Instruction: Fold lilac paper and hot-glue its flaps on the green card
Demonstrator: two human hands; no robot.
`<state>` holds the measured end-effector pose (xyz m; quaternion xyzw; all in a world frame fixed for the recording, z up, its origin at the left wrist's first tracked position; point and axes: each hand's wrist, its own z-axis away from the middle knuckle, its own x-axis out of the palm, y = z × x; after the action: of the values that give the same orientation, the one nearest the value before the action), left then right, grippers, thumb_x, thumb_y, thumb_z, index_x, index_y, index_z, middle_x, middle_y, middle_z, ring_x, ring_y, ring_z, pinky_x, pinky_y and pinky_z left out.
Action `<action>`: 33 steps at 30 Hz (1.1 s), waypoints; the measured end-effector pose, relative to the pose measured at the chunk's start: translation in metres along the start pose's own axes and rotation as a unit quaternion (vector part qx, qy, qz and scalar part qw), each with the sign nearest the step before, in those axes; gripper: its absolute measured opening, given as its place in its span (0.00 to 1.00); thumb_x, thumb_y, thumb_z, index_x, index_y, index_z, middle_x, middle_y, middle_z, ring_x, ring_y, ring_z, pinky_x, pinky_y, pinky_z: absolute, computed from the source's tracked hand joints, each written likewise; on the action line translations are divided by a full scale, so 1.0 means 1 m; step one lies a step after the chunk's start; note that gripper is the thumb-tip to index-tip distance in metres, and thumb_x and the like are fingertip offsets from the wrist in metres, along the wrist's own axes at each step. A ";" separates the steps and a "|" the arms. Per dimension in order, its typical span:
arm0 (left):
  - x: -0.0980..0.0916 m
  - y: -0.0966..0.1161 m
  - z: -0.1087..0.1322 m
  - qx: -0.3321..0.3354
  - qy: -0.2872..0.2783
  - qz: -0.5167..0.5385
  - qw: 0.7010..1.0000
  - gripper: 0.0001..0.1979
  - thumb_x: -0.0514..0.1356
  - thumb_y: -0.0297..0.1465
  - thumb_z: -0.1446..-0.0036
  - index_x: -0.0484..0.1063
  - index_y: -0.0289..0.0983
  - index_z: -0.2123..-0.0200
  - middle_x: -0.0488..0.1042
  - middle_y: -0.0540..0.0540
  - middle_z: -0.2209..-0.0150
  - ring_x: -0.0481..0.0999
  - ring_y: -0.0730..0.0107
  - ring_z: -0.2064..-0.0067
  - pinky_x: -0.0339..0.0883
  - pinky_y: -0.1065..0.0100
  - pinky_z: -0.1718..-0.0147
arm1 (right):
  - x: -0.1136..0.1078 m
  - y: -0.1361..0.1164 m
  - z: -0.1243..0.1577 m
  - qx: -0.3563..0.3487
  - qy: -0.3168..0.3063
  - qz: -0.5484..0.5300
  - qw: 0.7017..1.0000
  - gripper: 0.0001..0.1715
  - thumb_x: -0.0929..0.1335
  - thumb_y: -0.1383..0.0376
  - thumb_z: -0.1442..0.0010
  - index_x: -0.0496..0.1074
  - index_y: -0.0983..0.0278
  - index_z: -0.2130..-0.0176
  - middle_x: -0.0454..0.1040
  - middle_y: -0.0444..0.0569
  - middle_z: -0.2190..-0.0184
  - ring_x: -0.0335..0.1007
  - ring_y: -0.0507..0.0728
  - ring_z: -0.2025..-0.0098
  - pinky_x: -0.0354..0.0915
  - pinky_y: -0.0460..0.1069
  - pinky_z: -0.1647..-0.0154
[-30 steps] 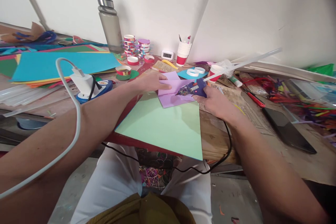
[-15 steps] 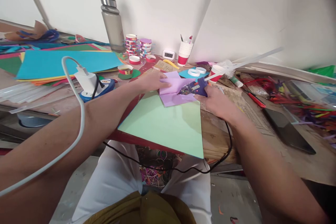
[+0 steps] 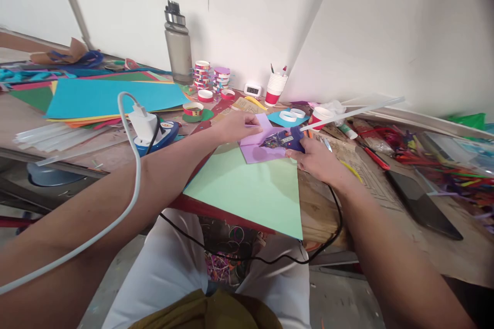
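My right hand (image 3: 313, 157) is closed around a blue glue gun (image 3: 283, 140), with a long clear glue stick (image 3: 353, 113) poking out of its back. The gun's nozzle points left, over a folded purple sheet of paper (image 3: 254, 153). My left hand (image 3: 240, 127) pinches the raised flap of that purple paper along its left side. Under it lies a pale green sheet (image 3: 247, 190) at the table's front edge. From the gun a black cord (image 3: 266, 260) loops down across my lap.
Left of me, a white charger (image 3: 143, 126) sits in a blue power socket, its white cable crossing over my left arm. Coloured paper sheets (image 3: 111, 96), a water bottle (image 3: 178, 51) and paper-cup rings (image 3: 205, 95) stand behind. A phone (image 3: 422, 205) and a red-handled tool (image 3: 376, 158) lie right.
The view has shifted, so the scene sits slightly lower and further right. Both hands keep their holds, the glue gun's nozzle staying over the purple paper.
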<state>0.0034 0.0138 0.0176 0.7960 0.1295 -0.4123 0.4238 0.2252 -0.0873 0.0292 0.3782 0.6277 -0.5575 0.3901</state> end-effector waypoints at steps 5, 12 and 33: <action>-0.001 0.008 0.002 0.028 0.022 0.028 0.999 0.10 0.58 0.37 0.47 0.74 0.36 0.69 0.76 0.49 0.69 0.72 0.70 0.66 0.62 0.70 0.66 | 0.000 0.004 0.000 -0.004 -0.016 -0.027 1.000 0.13 0.65 0.55 0.42 0.68 0.62 0.68 0.72 0.46 0.77 0.67 0.57 0.71 0.60 0.49 0.71; 0.003 0.010 0.000 0.031 0.033 0.032 0.998 0.07 0.59 0.33 0.47 0.75 0.36 0.69 0.77 0.50 0.68 0.73 0.70 0.65 0.63 0.70 0.65 | -0.001 0.007 -0.002 0.033 -0.054 -0.148 0.987 0.11 0.66 0.57 0.44 0.63 0.60 0.72 0.64 0.40 0.84 0.60 0.52 0.80 0.55 0.46 0.79; 0.012 0.095 -0.047 0.232 -0.031 0.002 0.972 0.11 0.56 0.31 0.42 0.79 0.37 0.68 0.78 0.46 0.64 0.75 0.65 0.58 0.63 0.61 0.52 | 0.001 0.013 -0.003 -0.020 -0.028 -0.076 0.996 0.14 0.65 0.53 0.43 0.65 0.61 0.68 0.69 0.43 0.78 0.65 0.55 0.73 0.59 0.49 0.69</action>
<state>0.0896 -0.0093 0.0764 0.8599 0.0153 -0.4546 0.2318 0.2360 -0.0829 0.0234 0.3053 0.6545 -0.5833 0.3717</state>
